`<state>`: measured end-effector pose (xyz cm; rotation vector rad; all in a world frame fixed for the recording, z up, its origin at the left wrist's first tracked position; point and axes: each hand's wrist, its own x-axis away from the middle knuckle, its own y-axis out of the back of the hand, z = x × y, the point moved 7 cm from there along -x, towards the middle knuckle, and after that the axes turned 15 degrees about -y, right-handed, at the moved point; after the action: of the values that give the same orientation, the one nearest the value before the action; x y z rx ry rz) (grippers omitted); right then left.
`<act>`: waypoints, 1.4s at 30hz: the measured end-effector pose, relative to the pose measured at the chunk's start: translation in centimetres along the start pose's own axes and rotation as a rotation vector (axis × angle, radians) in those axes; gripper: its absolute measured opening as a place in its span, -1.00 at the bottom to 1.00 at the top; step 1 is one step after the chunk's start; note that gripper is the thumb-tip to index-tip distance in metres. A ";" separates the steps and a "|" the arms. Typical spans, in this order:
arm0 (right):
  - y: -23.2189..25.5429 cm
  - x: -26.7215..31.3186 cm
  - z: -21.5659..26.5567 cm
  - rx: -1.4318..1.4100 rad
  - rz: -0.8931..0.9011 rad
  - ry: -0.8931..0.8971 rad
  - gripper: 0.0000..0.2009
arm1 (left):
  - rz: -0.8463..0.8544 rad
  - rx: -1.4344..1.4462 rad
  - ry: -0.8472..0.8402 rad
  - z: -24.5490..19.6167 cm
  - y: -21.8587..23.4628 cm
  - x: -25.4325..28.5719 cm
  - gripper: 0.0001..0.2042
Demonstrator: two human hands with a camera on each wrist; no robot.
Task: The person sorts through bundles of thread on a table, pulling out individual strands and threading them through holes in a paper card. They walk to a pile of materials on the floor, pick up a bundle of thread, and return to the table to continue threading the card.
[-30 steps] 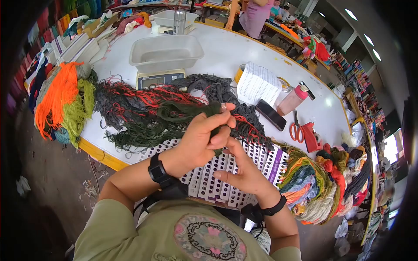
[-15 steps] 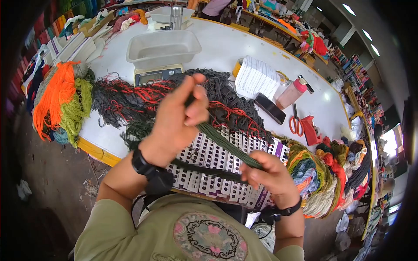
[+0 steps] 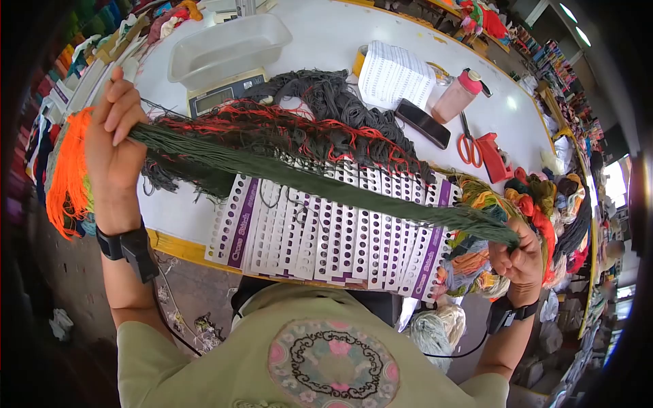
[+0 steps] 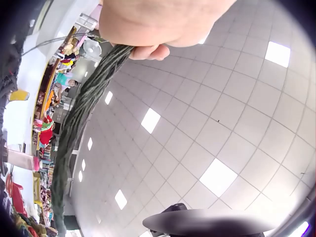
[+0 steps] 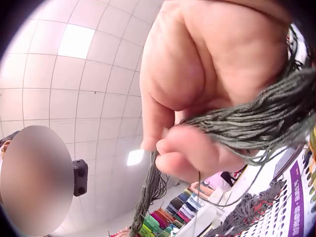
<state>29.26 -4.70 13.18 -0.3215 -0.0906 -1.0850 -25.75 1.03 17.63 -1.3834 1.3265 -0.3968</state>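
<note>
A long dark green thread bundle (image 3: pixel 326 187) is stretched across the front of the table in the head view. My left hand (image 3: pixel 117 146), raised at the left, grips one end; in the left wrist view the strands (image 4: pixel 81 118) hang from under that hand (image 4: pixel 160 22). At the lower right my right hand (image 3: pixel 520 255) grips the other end with curled fingers. The right wrist view has this hand (image 5: pixel 197 84) closed round the green strands (image 5: pixel 256 121). Beneath the bundle lie white punched cards (image 3: pixel 326 238) with purple labels.
Dark grey and red yarn (image 3: pixel 326 129) lies behind the bundle. Farther back are a clear tub (image 3: pixel 231 51) on a scale (image 3: pixel 211 102), a printed sheet (image 3: pixel 394 75), a phone (image 3: pixel 423 124), a pink-capped bottle (image 3: pixel 457 96) and scissors (image 3: pixel 469 149). Orange yarn (image 3: pixel 68 177) hangs at the left edge.
My hands have moved far apart, the left to the left and up, the right to the right. The green bundle, looped between them half a second ago, is now drawn out straight. The head view has shifted.
</note>
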 end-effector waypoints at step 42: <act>13.9 12.9 -8.2 0.822 -0.847 -0.529 -0.80 | -0.357 -0.621 0.350 1.0 8.5 12.2 -0.75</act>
<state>46.83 -12.22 5.42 0.2199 -1.1970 -1.6534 -25.13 -6.69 4.89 -2.1615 1.5615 -0.5059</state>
